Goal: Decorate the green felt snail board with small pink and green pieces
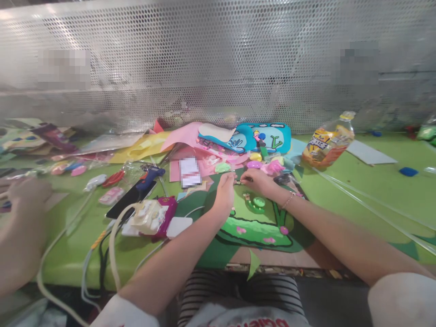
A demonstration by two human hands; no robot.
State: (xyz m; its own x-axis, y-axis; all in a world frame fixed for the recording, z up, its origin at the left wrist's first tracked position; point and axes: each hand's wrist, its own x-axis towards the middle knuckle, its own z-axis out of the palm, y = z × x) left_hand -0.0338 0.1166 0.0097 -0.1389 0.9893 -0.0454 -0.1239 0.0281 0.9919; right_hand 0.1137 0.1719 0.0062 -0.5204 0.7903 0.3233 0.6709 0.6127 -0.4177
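Note:
My left hand (225, 190) and my right hand (260, 180) meet over a dark green felt board (254, 227) with a light green hill and pink flowers on it. Both hands are closed in a pinch on one small thin piece (239, 182) held between them; I cannot make out what it is. A small green felt shape (258, 203) lies on the board just below my right hand. Pink, yellow and green felt bits (265, 164) are heaped just beyond my fingers.
A blue decorated felt piece (260, 136) and pink and yellow sheets (150, 145) lie behind. A tilted plastic bottle (327, 141) is at right. A blue glue gun (150, 175), dark phone (131, 197), white cables and plug (179, 226) lie left. Another person's blurred hand (27, 193) is far left.

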